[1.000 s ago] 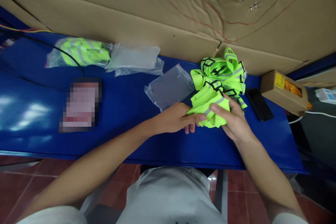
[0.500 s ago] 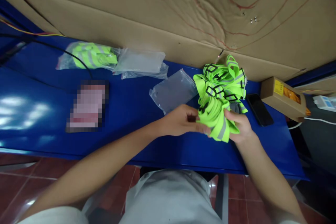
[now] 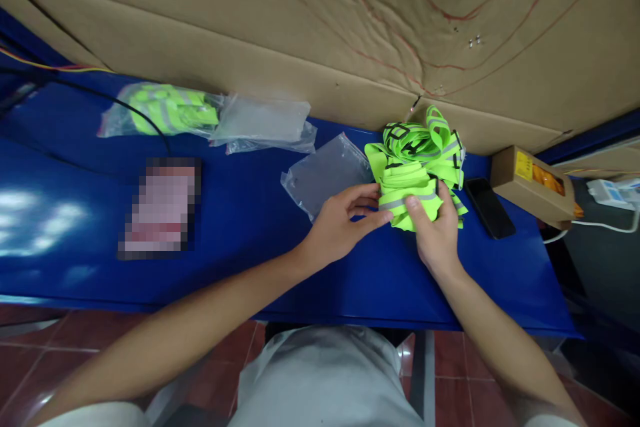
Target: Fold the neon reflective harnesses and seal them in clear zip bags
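Note:
Between my hands is a folded bundle of neon yellow-green reflective strap [image 3: 407,197] with a silver-grey stripe. My right hand [image 3: 439,230] grips its right side, thumb across the front. My left hand [image 3: 345,220] pinches the left edge between thumb and fingers. Right behind the bundle lies a pile of more such straps [image 3: 415,140] with black buckles. A clear plastic zip bag [image 3: 327,173] lies flat on the blue table [image 3: 240,227], just beyond my left hand.
A filled bag of neon straps [image 3: 170,110] and a stack of clear bags [image 3: 267,121] lie along the cardboard wall [image 3: 225,47]. A black phone [image 3: 490,208] and an open cardboard box [image 3: 533,183] are at the right. A pixelated rectangular item [image 3: 160,207] sits at left.
The strap bundle has been turned, its grey stripe now running sideways, and raised slightly toward the pile. My right thumb has shifted onto its front. The whole view has moved slightly.

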Available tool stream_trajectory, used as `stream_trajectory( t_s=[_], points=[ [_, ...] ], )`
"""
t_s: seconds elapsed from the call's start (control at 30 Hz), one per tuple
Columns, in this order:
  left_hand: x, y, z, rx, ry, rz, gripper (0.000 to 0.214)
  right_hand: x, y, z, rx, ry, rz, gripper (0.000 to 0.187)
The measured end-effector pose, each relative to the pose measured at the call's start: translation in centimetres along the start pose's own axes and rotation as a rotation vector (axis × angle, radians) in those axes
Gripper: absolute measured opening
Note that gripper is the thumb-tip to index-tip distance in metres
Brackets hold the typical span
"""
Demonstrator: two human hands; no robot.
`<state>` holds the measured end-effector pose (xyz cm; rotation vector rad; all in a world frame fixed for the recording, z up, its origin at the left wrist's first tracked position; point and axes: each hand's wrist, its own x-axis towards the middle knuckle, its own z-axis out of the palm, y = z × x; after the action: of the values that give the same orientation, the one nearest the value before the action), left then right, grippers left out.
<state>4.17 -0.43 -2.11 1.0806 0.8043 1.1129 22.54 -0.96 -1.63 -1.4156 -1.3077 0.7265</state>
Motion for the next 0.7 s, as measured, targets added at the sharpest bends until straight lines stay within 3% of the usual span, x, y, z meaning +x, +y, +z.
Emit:
stream_trajectory(
  t_s=[0.2, 0.53, 0.7],
  points=[
    [-0.5, -0.9, 0.6, 0.166, 0.035, 0.038, 0.072, -1.3, -0.8, 1.2, 0.007, -0.025, 0.088, 0.058],
    [0.2, -0.5, -0.2, 0.215, 0.013, 0.058, 0.050, -1.9, -0.2, 1.4, 0.329, -0.115, 0.282, 0.068],
    [0.1, 0.3, -0.7, 0.372, 0.052, 0.158, 0.046, -1.8, 0.1, 0.9, 0.418, -0.231, 0.272, 0.070]
  ],
)
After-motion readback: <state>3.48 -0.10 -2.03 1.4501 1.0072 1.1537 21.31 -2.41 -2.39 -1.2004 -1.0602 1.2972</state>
